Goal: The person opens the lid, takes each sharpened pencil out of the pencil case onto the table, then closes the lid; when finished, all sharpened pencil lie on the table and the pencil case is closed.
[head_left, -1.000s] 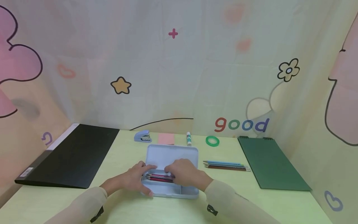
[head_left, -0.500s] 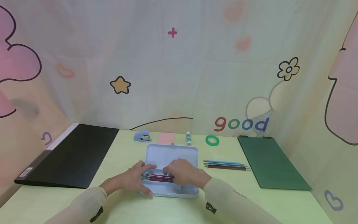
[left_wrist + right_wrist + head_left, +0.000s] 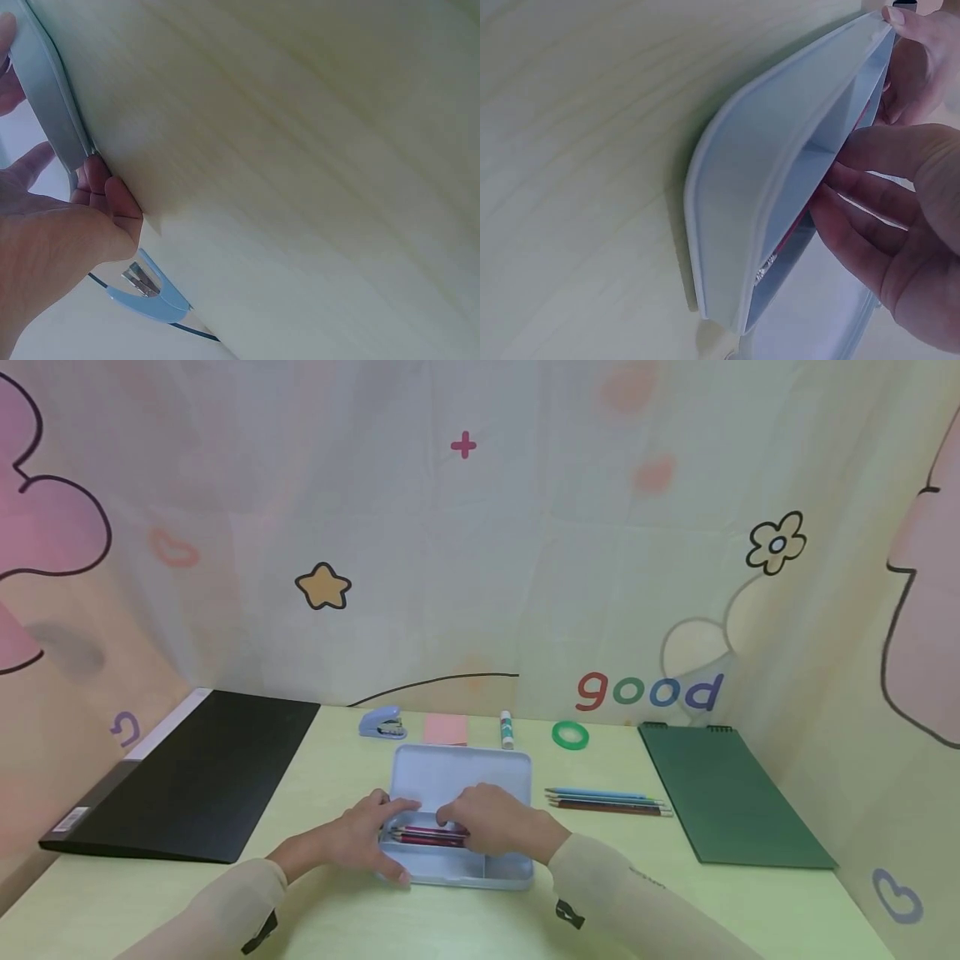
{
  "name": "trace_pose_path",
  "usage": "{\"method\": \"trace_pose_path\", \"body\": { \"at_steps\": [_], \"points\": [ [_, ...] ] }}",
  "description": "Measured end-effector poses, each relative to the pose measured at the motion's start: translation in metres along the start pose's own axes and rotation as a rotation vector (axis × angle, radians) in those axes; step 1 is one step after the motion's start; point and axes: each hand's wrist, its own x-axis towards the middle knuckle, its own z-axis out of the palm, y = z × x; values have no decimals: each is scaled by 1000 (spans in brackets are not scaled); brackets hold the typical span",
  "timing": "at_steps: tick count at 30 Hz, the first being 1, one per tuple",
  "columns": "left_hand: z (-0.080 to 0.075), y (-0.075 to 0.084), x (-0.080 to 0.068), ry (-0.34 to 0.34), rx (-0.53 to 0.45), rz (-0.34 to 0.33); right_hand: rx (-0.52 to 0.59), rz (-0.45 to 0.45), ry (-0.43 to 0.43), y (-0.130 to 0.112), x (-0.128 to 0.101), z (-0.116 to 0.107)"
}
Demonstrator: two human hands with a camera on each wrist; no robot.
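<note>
A light blue pencil case (image 3: pixel 459 770) lies open at the middle of the desk, its lid folded back. Red and dark pens (image 3: pixel 426 837) lie in its tray. My left hand (image 3: pixel 360 839) grips the case's left end, thumb at the front corner and fingers over the rim. My right hand (image 3: pixel 483 822) reaches into the tray, its fingers resting on the pens. The left wrist view has my left hand (image 3: pixel 71 176) at the case (image 3: pixel 52 97) corner. In the right wrist view, my right hand (image 3: pixel 870 217) has fairly straight fingers inside the case (image 3: pixel 765 172).
A black folder (image 3: pixel 187 777) lies at the left and a green spiral notebook (image 3: pixel 727 797) at the right. Loose pencils (image 3: pixel 607 802) lie right of the case. Behind it stand a blue stapler (image 3: pixel 382 724), pink notes (image 3: pixel 446 729), a glue stick (image 3: pixel 507 731) and green tape (image 3: pixel 570 736).
</note>
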Motion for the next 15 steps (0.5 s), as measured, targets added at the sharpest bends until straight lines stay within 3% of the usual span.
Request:
{"method": "trace_pose_path", "body": {
  "at_steps": [15],
  "points": [
    [0, -2, 0, 16, -7, 27, 129, -22, -24, 6, -1, -3]
  ]
}}
